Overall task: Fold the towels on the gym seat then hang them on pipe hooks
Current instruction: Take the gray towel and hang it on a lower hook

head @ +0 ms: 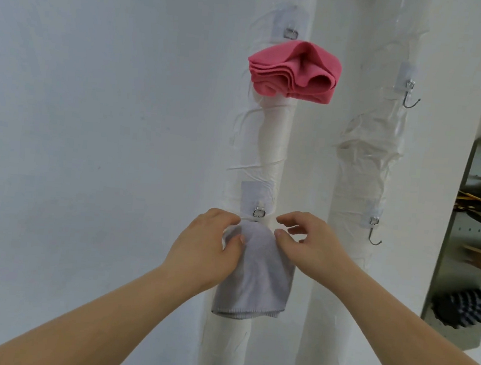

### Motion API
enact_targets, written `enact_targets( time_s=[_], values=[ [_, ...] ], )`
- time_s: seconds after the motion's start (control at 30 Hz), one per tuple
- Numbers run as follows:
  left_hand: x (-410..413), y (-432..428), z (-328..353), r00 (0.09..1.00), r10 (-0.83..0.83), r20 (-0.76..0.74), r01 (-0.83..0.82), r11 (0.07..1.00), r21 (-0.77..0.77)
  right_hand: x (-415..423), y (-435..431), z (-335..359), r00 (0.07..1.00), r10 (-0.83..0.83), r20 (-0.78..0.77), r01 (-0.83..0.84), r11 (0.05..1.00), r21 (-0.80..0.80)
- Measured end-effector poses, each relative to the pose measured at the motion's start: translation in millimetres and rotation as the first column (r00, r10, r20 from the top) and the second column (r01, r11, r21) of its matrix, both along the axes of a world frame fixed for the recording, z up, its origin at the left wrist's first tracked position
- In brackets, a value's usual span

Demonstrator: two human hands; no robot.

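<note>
A folded grey towel (255, 279) hangs from the lower hook (258, 212) of the left white pipe (273, 144). My left hand (207, 249) grips the towel's upper left edge between thumb and fingers. My right hand (310, 246) has its thumb against the towel's upper right edge, while its fingers are loosely curled in front of the pipe. Higher on the same pipe a folded pink towel (294, 70) hangs bunched over the upper hook, whose plate (290, 33) shows just above it.
A second wrapped pipe (371, 164) stands to the right with two bare metal hooks, one high (411, 98) and one low (374, 234). A metal shelf unit (474, 220) with clutter and a dark ridged roller (463, 309) fills the right edge. A plain white wall lies left.
</note>
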State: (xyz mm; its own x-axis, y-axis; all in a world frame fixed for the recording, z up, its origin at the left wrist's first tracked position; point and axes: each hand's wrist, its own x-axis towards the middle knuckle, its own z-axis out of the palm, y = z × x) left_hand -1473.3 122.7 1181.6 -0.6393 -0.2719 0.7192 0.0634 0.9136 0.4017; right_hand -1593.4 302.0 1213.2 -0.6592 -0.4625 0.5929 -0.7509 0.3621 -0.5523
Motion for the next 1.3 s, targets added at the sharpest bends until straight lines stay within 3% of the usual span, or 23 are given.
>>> enact_targets(
  time_s=[0.1,0.23,0.57,0.8,1.03,1.3],
  values=[
    [-2,2,6,0.999,-0.014,-0.049,0.008,0.994,-0.108,1,2,1,0.996,0.067,-0.062,-0.065,0.997,0.045],
    [-10,7,4,0.992,-0.098,0.085,0.114,0.971,-0.211,-1,-5,-1,0.982,0.177,-0.06,-0.154,0.948,0.277],
    [-26,1,-10,0.991,-0.091,0.094,0.101,0.989,-0.105,-5,-15,-12,0.984,0.136,-0.116,-0.086,0.931,0.356],
    [-18,7,-4,0.986,-0.071,0.151,0.09,0.988,-0.126,2,-12,-5,0.992,0.126,-0.003,-0.119,0.938,0.325],
    [0,4,5,0.989,-0.11,0.101,0.12,0.987,-0.103,6,-8,3,0.995,0.064,0.079,-0.081,0.969,0.233],
    [10,-3,8,0.986,-0.142,0.083,0.149,0.985,-0.087,14,-6,7,0.999,0.038,0.015,-0.04,0.977,0.209]
  ],
)
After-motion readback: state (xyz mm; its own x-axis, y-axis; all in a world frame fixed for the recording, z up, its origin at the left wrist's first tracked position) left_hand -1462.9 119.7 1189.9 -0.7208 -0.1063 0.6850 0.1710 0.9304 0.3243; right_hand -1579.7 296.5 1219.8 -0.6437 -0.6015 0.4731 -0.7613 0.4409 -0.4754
